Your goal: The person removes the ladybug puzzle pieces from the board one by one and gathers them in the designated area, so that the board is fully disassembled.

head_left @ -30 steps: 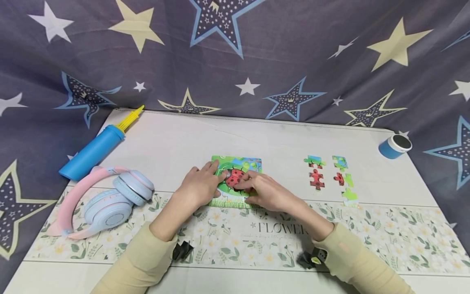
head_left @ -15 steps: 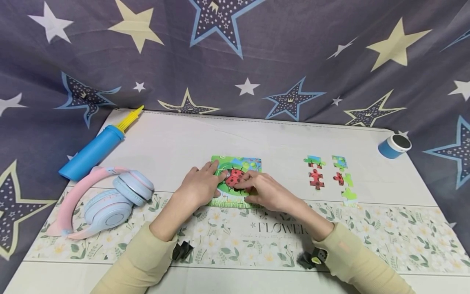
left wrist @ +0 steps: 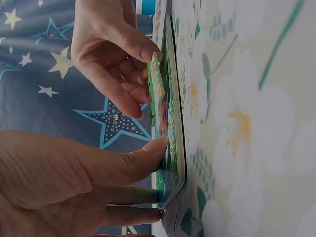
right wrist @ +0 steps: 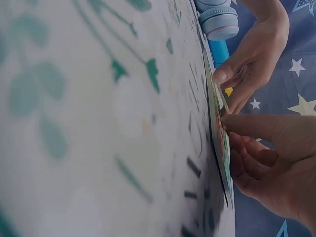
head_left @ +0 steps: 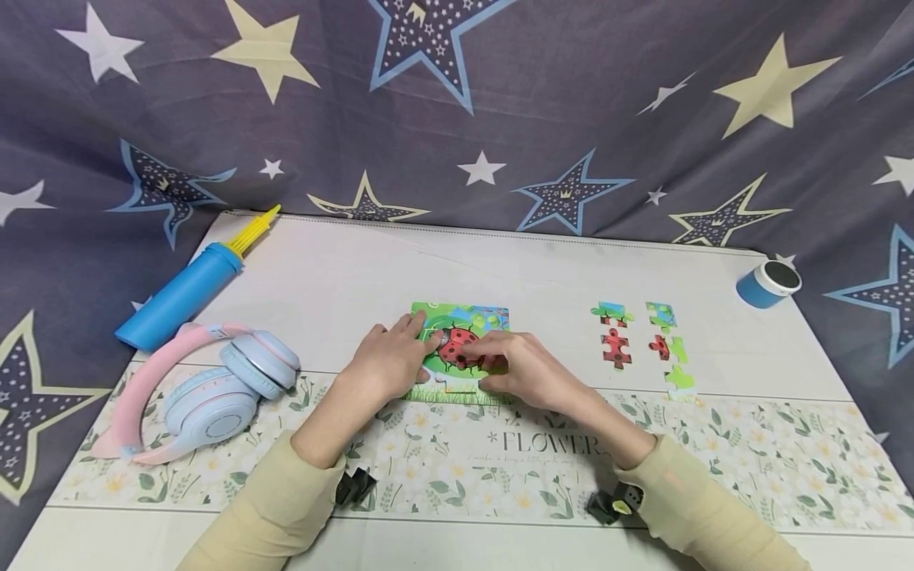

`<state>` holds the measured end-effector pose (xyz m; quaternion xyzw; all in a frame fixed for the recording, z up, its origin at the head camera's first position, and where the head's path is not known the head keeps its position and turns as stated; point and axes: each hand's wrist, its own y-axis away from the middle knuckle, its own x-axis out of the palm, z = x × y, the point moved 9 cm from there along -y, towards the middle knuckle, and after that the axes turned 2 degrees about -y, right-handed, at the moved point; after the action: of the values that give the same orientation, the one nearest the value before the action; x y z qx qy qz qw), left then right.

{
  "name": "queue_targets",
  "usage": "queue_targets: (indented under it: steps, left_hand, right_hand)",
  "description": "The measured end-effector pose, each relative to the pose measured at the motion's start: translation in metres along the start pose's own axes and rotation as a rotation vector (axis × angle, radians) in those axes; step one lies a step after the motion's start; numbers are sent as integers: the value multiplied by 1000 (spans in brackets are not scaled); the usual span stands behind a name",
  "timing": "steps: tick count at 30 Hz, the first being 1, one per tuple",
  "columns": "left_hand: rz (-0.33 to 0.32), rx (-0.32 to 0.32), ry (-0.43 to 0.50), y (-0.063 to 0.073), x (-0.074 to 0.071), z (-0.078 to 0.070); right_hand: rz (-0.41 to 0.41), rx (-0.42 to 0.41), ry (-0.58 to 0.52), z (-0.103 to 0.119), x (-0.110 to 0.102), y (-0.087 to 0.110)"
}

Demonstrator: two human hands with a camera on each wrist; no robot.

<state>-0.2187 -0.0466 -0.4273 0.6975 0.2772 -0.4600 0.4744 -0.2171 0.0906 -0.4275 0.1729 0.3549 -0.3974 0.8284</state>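
A ladybug jigsaw puzzle [head_left: 457, 309] in a flat tray lies at the table's middle. My left hand [head_left: 389, 357] rests on its left side, fingers extended, with the thumb touching the surface. From the right, my right hand [head_left: 534, 371] pinches a puzzle piece [left wrist: 157, 81] between thumb and fingers. In the left wrist view this piece is tilted, its near edge raised above the tray. The right wrist view shows the right fingertips close over the puzzle. Both hands hide parts of the picture.
Several loose puzzle pieces [head_left: 616, 349] lie to the right. Pink and blue headphones [head_left: 214, 396] and a blue hand pump [head_left: 182, 293] with a yellow nozzle are at left. A blue jar [head_left: 762, 287] stands at the far right, before a starry curtain [head_left: 571, 95].
My right hand has shifted slightly to the right, and a white outline now shows near the puzzle's lower edge. The left hand has stayed in place.
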Motion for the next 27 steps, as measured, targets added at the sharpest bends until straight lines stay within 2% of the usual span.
queue_targets:
  steps: [5, 16, 27]
  left_hand:
    - [-2, -1, 8, 1, 0, 0]
    - [-9, 0, 16, 3, 0, 0]
    - [-15, 3, 20, 3, -1, -1]
  right_hand:
    - [-40, 4, 6, -7, -8, 7]
    - [-102, 80, -21, -31, -28, 26]
    - [-155, 118, 32, -54, -50, 54]
